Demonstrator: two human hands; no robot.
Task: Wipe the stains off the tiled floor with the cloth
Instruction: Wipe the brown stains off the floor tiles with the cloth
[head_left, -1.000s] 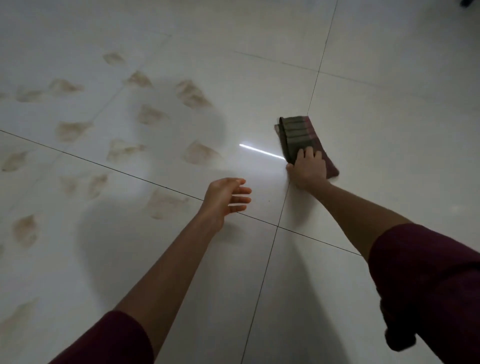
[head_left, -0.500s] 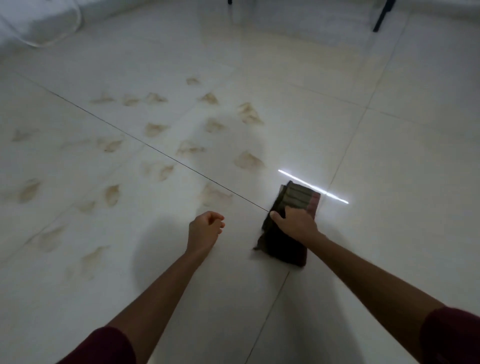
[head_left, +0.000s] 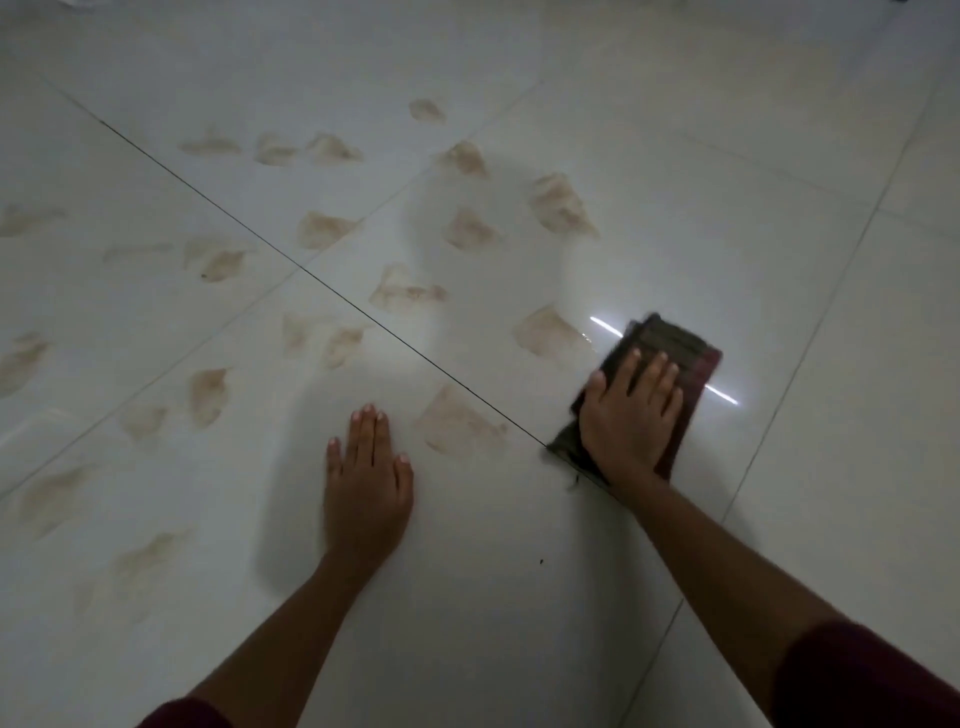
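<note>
The left hand (head_left: 367, 483) lies flat on the tiled floor (head_left: 675, 218), palm down, fingers straight and close together, gripping nothing. Its forearm runs back to a dark red sleeve (head_left: 182, 714) at the bottom edge of the view.

Taking the dark grout line (head_left: 322, 278) that slants across the floor as the marker: most of the stains (head_left: 408, 293) are pale brown smudges scattered on both sides of it, well to the left of and beyond the left hand. One stain (head_left: 457, 423) sits just on the near side of the line, right beside the fingertips of the left hand. Another stain (head_left: 545, 332) sits on the far side of the line, close to the cloth's left edge.

At the lower right end of that grout line lies the cloth (head_left: 670, 340), dark and folded, flat on the floor, with a reddish strip along its right side and a frayed corner touching the line. The right hand (head_left: 626, 421) presses on top of it, palm down, fingers spread apart across the fabric rather than closed around it. A thin bright streak of reflected light (head_left: 722, 395) shows on the tile on either side of the cloth. The right forearm leads back to another dark red sleeve (head_left: 872, 680) in the lower right corner.
</note>
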